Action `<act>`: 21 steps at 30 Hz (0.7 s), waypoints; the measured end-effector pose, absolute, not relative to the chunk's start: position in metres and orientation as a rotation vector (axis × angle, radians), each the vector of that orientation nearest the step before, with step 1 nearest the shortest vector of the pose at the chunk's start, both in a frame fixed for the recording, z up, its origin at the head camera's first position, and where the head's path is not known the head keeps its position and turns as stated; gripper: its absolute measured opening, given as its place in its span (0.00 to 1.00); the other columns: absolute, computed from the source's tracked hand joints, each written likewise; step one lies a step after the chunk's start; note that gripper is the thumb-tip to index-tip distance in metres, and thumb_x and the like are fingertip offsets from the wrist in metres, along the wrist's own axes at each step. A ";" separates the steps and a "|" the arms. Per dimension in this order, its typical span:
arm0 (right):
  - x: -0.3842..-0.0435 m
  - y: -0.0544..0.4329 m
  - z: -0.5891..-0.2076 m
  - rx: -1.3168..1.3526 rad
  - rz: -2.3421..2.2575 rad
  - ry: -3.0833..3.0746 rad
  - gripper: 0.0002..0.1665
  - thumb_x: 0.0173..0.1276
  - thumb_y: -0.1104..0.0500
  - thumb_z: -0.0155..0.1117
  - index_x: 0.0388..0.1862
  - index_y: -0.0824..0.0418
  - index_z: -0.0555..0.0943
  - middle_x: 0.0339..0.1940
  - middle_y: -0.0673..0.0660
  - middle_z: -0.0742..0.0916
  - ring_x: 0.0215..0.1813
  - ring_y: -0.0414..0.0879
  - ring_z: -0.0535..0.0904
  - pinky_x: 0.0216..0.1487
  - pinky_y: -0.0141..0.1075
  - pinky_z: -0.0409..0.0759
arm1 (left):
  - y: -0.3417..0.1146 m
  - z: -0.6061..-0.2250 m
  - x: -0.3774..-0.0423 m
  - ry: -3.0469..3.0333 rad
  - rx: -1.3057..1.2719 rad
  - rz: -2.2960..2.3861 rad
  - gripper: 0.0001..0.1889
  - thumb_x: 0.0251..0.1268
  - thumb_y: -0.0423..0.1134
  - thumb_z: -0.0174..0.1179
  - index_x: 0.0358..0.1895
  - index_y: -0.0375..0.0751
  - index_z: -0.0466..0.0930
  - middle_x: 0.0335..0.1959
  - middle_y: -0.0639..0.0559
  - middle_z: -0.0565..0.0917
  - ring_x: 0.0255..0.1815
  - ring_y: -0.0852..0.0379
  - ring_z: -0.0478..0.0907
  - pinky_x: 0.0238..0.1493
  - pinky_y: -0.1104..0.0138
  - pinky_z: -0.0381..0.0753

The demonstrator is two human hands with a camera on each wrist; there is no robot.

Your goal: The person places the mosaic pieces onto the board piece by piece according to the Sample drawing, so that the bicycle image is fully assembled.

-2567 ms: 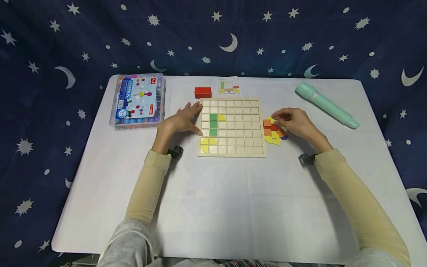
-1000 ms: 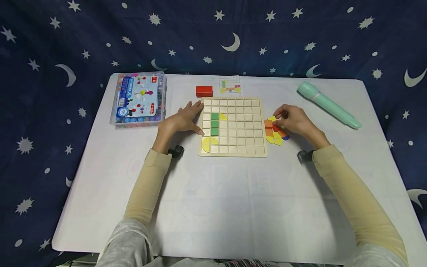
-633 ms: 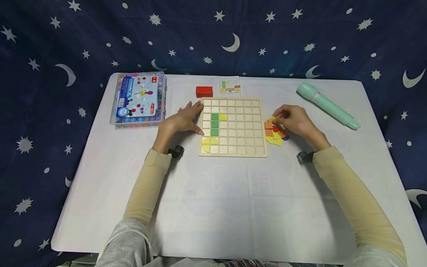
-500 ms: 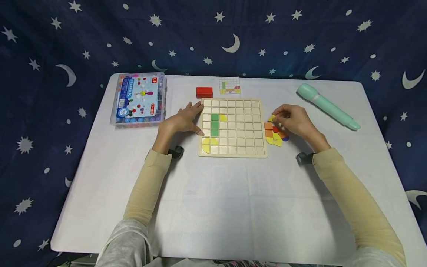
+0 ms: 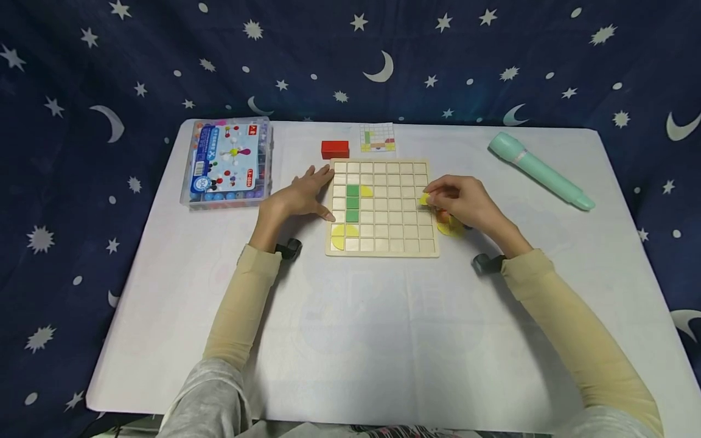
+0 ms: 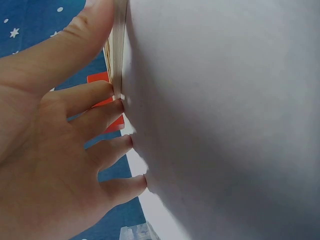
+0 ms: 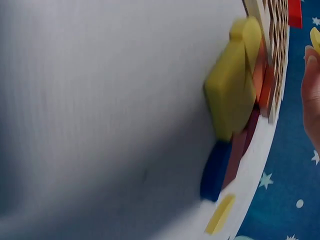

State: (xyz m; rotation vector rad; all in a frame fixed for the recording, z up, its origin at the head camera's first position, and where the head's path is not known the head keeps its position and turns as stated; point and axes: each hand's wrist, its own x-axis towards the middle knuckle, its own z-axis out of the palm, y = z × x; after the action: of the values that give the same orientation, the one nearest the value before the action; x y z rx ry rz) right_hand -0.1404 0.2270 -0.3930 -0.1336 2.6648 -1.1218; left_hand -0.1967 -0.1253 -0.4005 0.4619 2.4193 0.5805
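The piece [image 5: 424, 199] in my right hand [image 5: 464, 199] is yellow; my board [image 5: 394, 232] is pale wood with a ruled grid. On it are 3 green squares [image 5: 353, 204] and yellow rounded shapes [image 5: 366, 192]; my loose pieces [image 7: 230, 90] show yellow, orange, dark red and blue. The block [image 5: 335, 149] is red, the card [image 5: 378, 137] white with a partly coloured grid, the tube [image 5: 542, 173] mint green, the tabletop [image 5: 350, 340] white. My sleeves [image 5: 243, 310] are tan, then grey higher up. The navy backdrop [image 5: 306, 48] is strewn with pale stars, moons and dots
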 end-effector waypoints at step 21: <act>-0.132 0.177 -0.407 -0.368 -1.180 2.373 0.09 0.72 0.58 0.69 0.48 0.57 0.88 0.39 0.55 0.90 0.39 0.48 0.84 0.42 0.32 0.78 | -0.124 -0.398 -0.198 2.409 0.447 0.557 0.61 0.55 0.46 0.79 0.85 0.46 0.42 0.87 0.51 0.38 0.87 0.48 0.27 0.85 0.48 0.30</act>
State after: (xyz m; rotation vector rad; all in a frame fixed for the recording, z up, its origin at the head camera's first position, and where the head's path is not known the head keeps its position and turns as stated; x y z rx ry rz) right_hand -0.1322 0.1771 -0.4072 -0.3679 2.3734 -1.1802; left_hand -0.1981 -0.1245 -0.3979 0.4474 2.4090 0.5575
